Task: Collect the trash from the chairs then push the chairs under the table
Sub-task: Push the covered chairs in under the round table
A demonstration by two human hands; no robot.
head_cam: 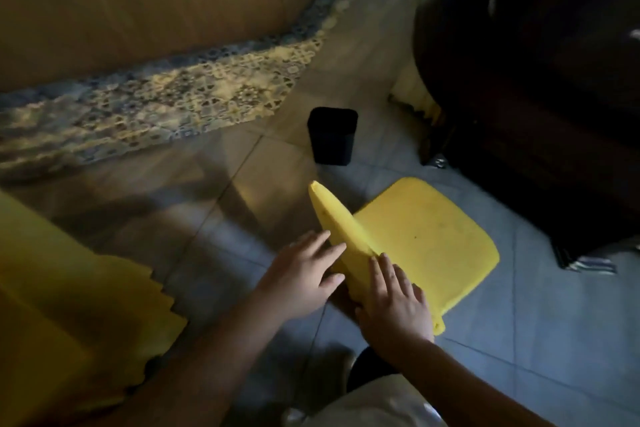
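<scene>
1. Head view: I see a small yellow chair [415, 239] at centre right of the frame, standing on a grey tiled floor [554, 340]. Its backrest runs from centre frame down toward the hands; its seat spreads to the right and looks bare.
2. Left hand [301, 274]: fingers extended and spread, palm against the left face of the backrest. It is laid flat, not wrapped around anything.
3. Right hand [394, 302]: fingers extended, resting flat over the lower end of the backrest where it meets the seat. It grips nothing that I can see.
4. A black bin [332, 135] stands on the floor above the chair, apart from it.
5. A patterned rug [166, 107] crosses the upper left of the frame.
6. Dark furniture [540, 80] fills the upper right; I cannot tell what it is.
7. A yellow scalloped edge [69, 305] occupies the lower left.
</scene>
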